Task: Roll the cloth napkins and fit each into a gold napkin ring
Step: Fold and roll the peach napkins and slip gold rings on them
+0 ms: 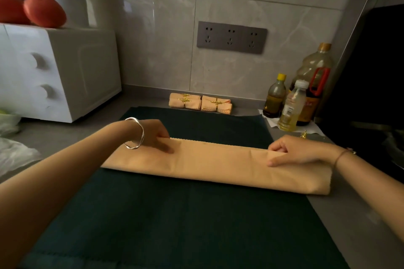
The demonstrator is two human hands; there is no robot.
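Note:
A peach cloth napkin (218, 161) lies folded into a long band across a dark green mat (175, 214). My left hand (156, 135) pinches its far edge near the left end, fingers curled over the fold. My right hand (293, 150) pinches the far edge near the right end, thumb lying on the cloth. Several rolled peach napkins (200, 102) with gold leaf rings sit by the wall. A loose gold napkin ring (303, 134) lies just beyond my right hand.
A white microwave (59, 70) stands at the left with orange items on top. Oil bottles (293, 107) cluster at the right by a dark stove (371, 94). Plastic bags (13, 150) lie at the left edge. A socket strip (231, 37) is on the tiled wall.

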